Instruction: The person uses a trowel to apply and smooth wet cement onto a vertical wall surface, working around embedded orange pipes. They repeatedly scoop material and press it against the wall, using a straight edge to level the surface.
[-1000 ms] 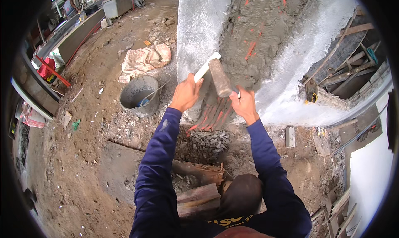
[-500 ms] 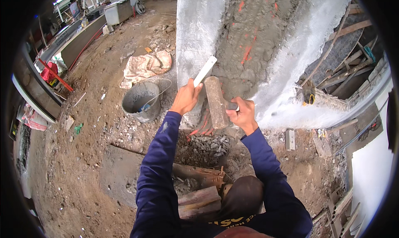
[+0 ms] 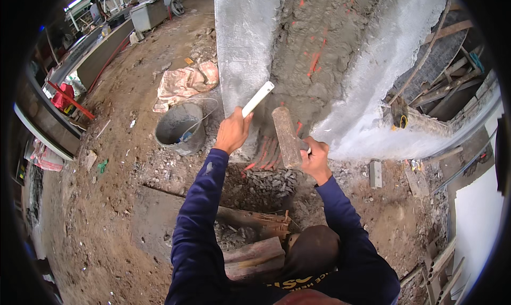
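Observation:
My left hand (image 3: pixel 232 132) is closed around a narrow white bar (image 3: pixel 258 99), which slants up and away and has a small hole near its far end. My right hand (image 3: pixel 316 161) grips the handle of a mortar-smeared plastering trowel (image 3: pixel 287 137), its long blade lying between my hands. Both tools are in front of a wall strip covered with rough, wet grey mortar (image 3: pixel 319 44). Orange-red streaks (image 3: pixel 314 64) show through the mortar, and smoother pale grey plaster (image 3: pixel 242 44) flanks it. Whether either tool touches the wall cannot be told.
A dark bucket (image 3: pixel 166 126) with a wire handle stands left of the wall, beside a crumpled pale sack (image 3: pixel 186 84). Rubble (image 3: pixel 269 182) and split wood (image 3: pixel 255 223) lie close in front of me. A grey block (image 3: pixel 375 174) sits at right; scrap timber (image 3: pixel 447 92) is stacked behind the wall.
My left hand and the white bar have come down and slightly left. The trowel has moved a little right and down, away from the bar. The view has shifted slightly.

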A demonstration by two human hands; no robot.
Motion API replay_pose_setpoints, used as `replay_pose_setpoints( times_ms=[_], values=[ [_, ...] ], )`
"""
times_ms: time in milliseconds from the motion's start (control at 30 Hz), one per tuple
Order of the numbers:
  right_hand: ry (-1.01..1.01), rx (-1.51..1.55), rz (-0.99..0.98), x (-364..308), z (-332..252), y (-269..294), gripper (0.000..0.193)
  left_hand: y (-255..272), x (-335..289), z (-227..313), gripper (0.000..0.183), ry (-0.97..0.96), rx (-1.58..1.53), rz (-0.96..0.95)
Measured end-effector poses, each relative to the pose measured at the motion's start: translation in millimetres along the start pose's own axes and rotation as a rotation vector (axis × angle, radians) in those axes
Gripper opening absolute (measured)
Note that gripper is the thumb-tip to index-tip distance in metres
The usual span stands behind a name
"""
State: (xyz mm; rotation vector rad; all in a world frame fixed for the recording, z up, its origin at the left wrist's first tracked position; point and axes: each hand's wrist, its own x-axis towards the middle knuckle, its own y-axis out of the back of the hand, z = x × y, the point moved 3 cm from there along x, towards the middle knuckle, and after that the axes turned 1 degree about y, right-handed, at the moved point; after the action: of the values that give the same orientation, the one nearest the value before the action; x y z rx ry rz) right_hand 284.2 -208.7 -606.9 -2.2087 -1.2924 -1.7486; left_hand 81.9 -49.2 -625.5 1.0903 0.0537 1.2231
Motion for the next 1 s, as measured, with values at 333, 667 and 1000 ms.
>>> replay_pose_setpoints(
  times_ms=[333, 667, 1000],
  values=[
    [-0.026, -0.033, -0.046, 28.4, 25.8, -33.9, 0.053, -1.1, -0.1, -4.3, 0.031, 0.015, 0.04, -0.024],
    [-0.023, 0.043, -0.077, 22.1, 30.4, -40.4, 0.055, -0.5, 2.5, -1.4, 0.034, 0.029, 0.038, -0.064],
    [0.126, 0.026, -0.095, -6.1, -7.8, -11.1, 0.057, -3.2, -8.2, 2.1, 0.032, -0.066, 0.017, 0.001]
  ],
)
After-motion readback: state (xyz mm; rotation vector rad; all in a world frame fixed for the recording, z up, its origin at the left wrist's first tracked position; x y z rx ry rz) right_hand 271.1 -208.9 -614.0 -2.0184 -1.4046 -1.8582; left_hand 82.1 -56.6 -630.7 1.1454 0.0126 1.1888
